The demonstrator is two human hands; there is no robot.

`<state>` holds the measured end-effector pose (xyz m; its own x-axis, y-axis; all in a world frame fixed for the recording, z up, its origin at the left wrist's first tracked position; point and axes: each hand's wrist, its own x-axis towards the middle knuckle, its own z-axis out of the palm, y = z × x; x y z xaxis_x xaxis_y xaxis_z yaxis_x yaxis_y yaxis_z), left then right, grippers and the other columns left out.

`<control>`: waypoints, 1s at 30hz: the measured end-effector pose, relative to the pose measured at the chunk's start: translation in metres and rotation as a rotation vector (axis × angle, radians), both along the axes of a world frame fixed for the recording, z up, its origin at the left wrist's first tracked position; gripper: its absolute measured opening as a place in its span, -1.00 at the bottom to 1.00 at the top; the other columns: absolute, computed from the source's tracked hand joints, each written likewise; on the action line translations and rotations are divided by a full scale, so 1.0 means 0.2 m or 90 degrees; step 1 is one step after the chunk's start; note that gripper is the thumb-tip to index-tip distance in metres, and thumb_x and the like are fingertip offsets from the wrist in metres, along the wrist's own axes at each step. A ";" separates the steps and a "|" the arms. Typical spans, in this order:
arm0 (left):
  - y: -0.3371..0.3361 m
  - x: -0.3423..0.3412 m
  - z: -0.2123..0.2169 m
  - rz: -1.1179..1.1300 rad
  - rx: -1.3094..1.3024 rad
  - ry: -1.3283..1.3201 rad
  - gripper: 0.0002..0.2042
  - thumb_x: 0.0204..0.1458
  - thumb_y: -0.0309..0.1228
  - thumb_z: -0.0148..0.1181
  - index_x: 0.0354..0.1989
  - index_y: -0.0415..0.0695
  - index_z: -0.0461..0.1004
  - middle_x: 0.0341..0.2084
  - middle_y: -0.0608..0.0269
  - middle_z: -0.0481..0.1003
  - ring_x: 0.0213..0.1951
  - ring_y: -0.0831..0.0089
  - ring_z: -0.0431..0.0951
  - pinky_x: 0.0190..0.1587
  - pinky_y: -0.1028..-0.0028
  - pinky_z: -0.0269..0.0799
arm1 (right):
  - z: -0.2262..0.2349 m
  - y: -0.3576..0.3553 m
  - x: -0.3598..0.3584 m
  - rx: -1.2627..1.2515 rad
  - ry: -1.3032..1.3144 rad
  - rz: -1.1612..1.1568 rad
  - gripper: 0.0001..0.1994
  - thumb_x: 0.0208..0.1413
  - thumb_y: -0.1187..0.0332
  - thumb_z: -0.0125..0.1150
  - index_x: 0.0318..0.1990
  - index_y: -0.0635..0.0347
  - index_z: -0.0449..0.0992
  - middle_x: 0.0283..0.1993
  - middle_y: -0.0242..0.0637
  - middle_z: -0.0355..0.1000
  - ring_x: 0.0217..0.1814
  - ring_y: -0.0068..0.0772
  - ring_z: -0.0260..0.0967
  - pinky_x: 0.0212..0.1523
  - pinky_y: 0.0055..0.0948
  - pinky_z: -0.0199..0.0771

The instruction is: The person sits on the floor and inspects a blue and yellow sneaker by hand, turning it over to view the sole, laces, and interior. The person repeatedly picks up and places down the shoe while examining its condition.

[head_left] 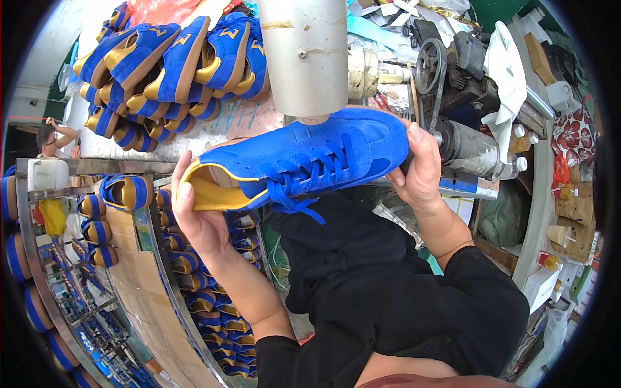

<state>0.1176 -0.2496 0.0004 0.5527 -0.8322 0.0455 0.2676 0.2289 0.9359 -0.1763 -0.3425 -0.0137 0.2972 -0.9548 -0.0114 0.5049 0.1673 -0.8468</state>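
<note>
A blue lace-up shoe (pixel 304 161) with a yellow lining is stretched sideways between my two hands, its opening to the left and its toe to the right. My left hand (pixel 197 216) grips the heel end, fingers along the yellow collar. At the toe, my right hand (pixel 417 165) has its thumb and fingers closed on the shoe. The side of the shoe lies close under the lower end of a grey metal cylinder (pixel 307 58); whether they touch, I cannot tell. Blue laces hang loose over the near side.
Blue and gold shoes (pixel 174 71) are piled on the table at the far left. Racks of more shoes (pixel 204 301) stand at left, beside a cardboard sheet (pixel 139 291). A motor with a pulley wheel (pixel 430 68) and bottles (pixel 517 165) are at right. Another person (pixel 52 139) is at far left.
</note>
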 end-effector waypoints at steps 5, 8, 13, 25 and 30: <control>0.09 -0.01 0.09 0.062 -0.020 -0.085 -0.37 0.09 -0.15 0.01 0.26 -0.35 0.21 0.05 -0.04 0.42 0.13 0.22 0.43 0.23 0.26 0.28 | -0.06 0.01 0.00 -0.028 0.010 0.076 -0.55 0.35 0.11 -0.11 -0.17 0.41 0.53 -0.56 -0.37 0.34 -0.72 -0.67 0.06 -0.69 -0.65 0.02; 0.13 0.02 0.15 0.091 -0.009 -0.164 -0.32 0.05 -0.13 0.05 0.28 -0.34 0.18 0.03 -0.06 0.44 0.10 0.22 0.45 0.21 0.27 0.30 | -0.05 0.03 0.02 -0.017 0.024 0.075 -0.56 0.36 0.13 -0.12 -0.29 0.38 0.53 -0.56 -0.34 0.35 -0.69 -0.65 0.08 -0.68 -0.63 0.03; 0.14 0.01 0.24 0.089 -0.008 -0.211 -0.29 0.02 -0.12 0.08 0.29 -0.35 0.17 0.00 -0.08 0.45 0.08 0.22 0.47 0.19 0.28 0.33 | -0.07 0.03 0.02 -0.017 0.015 0.081 -0.56 0.36 0.14 -0.11 -0.34 0.37 0.53 -0.56 -0.33 0.36 -0.68 -0.65 0.09 -0.67 -0.63 0.03; 0.11 0.05 0.27 0.087 0.023 -0.200 -0.30 0.01 -0.14 0.11 0.25 -0.39 0.19 -0.02 -0.15 0.45 0.05 0.19 0.49 0.16 0.28 0.35 | -0.05 0.02 0.01 -0.059 0.022 0.074 -0.54 0.38 0.14 -0.12 -0.35 0.35 0.54 -0.57 -0.37 0.37 -0.68 -0.67 0.09 -0.67 -0.64 0.03; 0.14 0.07 0.27 0.115 0.021 -0.164 -0.32 0.01 -0.12 0.12 0.22 -0.40 0.22 -0.08 -0.08 0.48 0.01 0.21 0.50 0.14 0.29 0.37 | 0.03 0.03 0.08 -0.041 0.064 0.064 -0.54 0.39 0.13 -0.11 -0.39 0.31 0.54 -0.58 -0.45 0.35 -0.67 -0.73 0.09 -0.66 -0.66 0.01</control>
